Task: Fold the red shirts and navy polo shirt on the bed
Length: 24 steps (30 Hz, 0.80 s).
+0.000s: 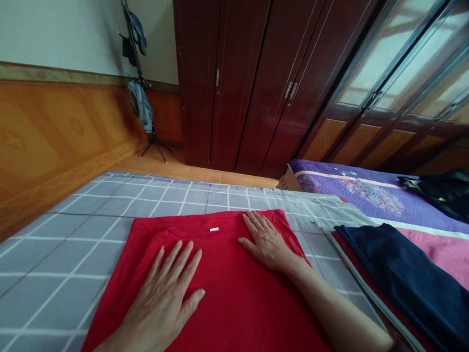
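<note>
A red T-shirt (227, 288) lies spread out on the bed in front of me, its neckline and small white label (214, 229) at the far end. My left hand (164, 288) is over the shirt's left part, below the neckline, with fingers stretched out and thumb apart. On the upper right of the shirt, near the shoulder, my right hand (266, 239) lies flat with its fingers extended. Neither hand holds anything. The lower end of the shirt runs out of view.
Grey checked bedding (91, 234) lies under the shirt. At right sits a stack of folded clothes, dark blue garment (406, 278) on top. Beyond are a purple cover (351, 188), a black item (443, 195), dark red wardrobes (249, 83) and a coat stand (134, 49).
</note>
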Motion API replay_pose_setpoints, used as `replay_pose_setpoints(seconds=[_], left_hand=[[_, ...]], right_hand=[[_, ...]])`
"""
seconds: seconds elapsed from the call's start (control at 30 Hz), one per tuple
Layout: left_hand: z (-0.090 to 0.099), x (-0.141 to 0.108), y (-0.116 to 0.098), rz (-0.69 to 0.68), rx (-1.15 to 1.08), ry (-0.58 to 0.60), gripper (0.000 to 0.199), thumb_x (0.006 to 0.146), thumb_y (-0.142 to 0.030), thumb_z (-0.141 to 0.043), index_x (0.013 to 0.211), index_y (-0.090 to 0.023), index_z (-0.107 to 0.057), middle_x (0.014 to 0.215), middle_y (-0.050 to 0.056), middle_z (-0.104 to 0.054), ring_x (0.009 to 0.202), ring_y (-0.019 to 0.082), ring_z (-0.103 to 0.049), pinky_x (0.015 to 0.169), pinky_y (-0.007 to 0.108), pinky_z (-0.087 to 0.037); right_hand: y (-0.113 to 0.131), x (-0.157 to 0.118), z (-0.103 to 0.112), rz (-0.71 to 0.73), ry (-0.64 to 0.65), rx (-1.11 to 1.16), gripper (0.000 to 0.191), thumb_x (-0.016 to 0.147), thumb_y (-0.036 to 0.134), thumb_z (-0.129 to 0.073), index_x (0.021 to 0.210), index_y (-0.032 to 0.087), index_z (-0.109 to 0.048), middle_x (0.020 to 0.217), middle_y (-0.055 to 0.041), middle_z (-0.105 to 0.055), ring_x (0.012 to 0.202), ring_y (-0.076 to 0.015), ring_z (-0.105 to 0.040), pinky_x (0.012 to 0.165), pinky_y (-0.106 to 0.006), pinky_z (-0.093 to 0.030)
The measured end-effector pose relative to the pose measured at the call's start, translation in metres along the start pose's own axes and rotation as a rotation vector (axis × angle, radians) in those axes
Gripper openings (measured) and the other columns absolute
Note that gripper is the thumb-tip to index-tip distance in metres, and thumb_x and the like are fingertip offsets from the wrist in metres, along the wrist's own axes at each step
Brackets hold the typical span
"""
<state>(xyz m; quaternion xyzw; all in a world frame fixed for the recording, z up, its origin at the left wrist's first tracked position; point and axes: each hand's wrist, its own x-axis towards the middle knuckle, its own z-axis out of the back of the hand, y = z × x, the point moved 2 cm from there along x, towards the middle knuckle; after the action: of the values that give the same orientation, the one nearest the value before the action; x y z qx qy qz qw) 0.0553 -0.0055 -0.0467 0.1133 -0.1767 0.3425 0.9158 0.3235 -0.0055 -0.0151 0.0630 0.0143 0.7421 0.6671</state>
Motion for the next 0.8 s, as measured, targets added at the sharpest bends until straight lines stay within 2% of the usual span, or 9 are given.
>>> replay_pose_setpoints(seconds=[0.07, 0.13, 0.27, 0.37, 0.47, 0.57, 0.67, 0.73, 0.8], left_hand=[[-0.002, -0.002, 0.001, -0.019, 0.028, -0.027, 0.070, 0.088, -0.056, -0.042, 0.147, -0.023, -0.022, 0.147, 0.007, -0.035, 0.134, 0.029, -0.033, 0.106, 0.050, -0.029], [-0.007, -0.006, 0.004, -0.036, 0.046, -0.006, 0.074, 0.087, -0.057, -0.043, 0.148, -0.023, -0.019, 0.147, 0.007, -0.034, 0.135, 0.030, -0.032, 0.106, 0.050, -0.029], [-0.024, -0.021, 0.011, -0.011, 0.029, 0.085, 0.077, 0.083, -0.062, -0.045, 0.147, -0.028, -0.021, 0.150, 0.004, -0.030, 0.137, 0.032, -0.025, 0.110, 0.052, -0.024], [-0.030, -0.027, 0.013, 0.030, 0.001, 0.121, 0.077, 0.081, -0.064, -0.046, 0.147, -0.030, -0.022, 0.150, 0.002, -0.030, 0.138, 0.032, -0.023, 0.112, 0.053, -0.020], [-0.029, -0.025, 0.011, 0.043, 0.007, 0.091, 0.079, 0.080, -0.063, -0.048, 0.147, -0.029, -0.022, 0.149, 0.004, -0.031, 0.138, 0.033, -0.023, 0.112, 0.054, -0.018], [-0.028, -0.023, 0.008, 0.023, 0.023, 0.036, 0.081, 0.079, -0.064, -0.050, 0.147, -0.027, -0.023, 0.148, 0.005, -0.033, 0.138, 0.034, -0.023, 0.113, 0.054, -0.016], [-0.030, -0.023, 0.008, 0.025, 0.030, 0.023, 0.081, 0.079, -0.063, -0.050, 0.146, -0.027, -0.023, 0.149, 0.005, -0.033, 0.138, 0.033, -0.023, 0.112, 0.054, -0.016], [-0.030, -0.024, 0.009, 0.037, 0.032, 0.037, 0.081, 0.079, -0.065, -0.049, 0.146, -0.027, -0.025, 0.149, 0.005, -0.032, 0.138, 0.033, -0.023, 0.112, 0.054, -0.018], [-0.030, -0.024, 0.011, 0.037, 0.031, 0.054, 0.080, 0.079, -0.067, -0.047, 0.145, -0.028, -0.026, 0.149, 0.004, -0.032, 0.137, 0.033, -0.024, 0.111, 0.054, -0.019]], right_hand=[[-0.019, 0.004, -0.001, -0.087, -0.027, -0.020, 0.071, 0.092, 0.056, -0.033, 0.142, 0.005, -0.033, 0.148, -0.0177, -0.028, 0.138, -0.0315, -0.021, 0.110, -0.051, -0.025], [-0.028, 0.006, -0.003, -0.147, -0.051, -0.026, 0.071, 0.092, 0.055, -0.032, 0.141, 0.004, -0.033, 0.147, -0.0186, -0.029, 0.137, -0.0323, -0.022, 0.109, -0.052, -0.027], [-0.030, 0.007, -0.010, -0.161, -0.096, -0.005, 0.070, 0.092, 0.055, -0.034, 0.140, 0.004, -0.036, 0.146, -0.0183, -0.033, 0.136, -0.0326, -0.025, 0.109, -0.051, -0.028], [-0.032, 0.006, -0.012, -0.162, -0.177, 0.037, 0.066, 0.090, 0.052, -0.040, 0.137, 0.005, -0.040, 0.142, -0.0196, -0.039, 0.134, -0.0325, -0.030, 0.107, -0.051, -0.030], [-0.032, 0.005, -0.007, -0.156, -0.322, 0.087, 0.053, 0.088, 0.042, -0.047, 0.128, 0.008, -0.051, 0.137, -0.0206, -0.045, 0.128, -0.0320, -0.040, 0.104, -0.052, -0.034], [-0.024, 0.003, 0.004, -0.047, -0.433, 0.139, 0.031, 0.086, 0.030, -0.048, 0.108, 0.016, -0.065, 0.132, -0.0145, -0.051, 0.122, -0.0283, -0.046, 0.101, -0.050, -0.038], [-0.014, 0.002, 0.009, 0.087, -0.360, 0.148, 0.024, 0.084, 0.026, -0.051, 0.098, 0.023, -0.070, 0.129, -0.0082, -0.054, 0.126, -0.0284, -0.041, 0.099, -0.048, -0.039], [-0.013, 0.003, 0.007, 0.044, -0.312, 0.101, 0.025, 0.084, 0.027, -0.052, 0.099, 0.025, -0.072, 0.128, -0.0087, -0.056, 0.126, -0.0314, -0.039, 0.098, -0.051, -0.039], [-0.017, 0.003, 0.004, -0.053, -0.327, 0.044, 0.027, 0.085, 0.026, -0.050, 0.101, 0.026, -0.072, 0.125, -0.0108, -0.057, 0.124, -0.0336, -0.041, 0.096, -0.054, -0.039]])
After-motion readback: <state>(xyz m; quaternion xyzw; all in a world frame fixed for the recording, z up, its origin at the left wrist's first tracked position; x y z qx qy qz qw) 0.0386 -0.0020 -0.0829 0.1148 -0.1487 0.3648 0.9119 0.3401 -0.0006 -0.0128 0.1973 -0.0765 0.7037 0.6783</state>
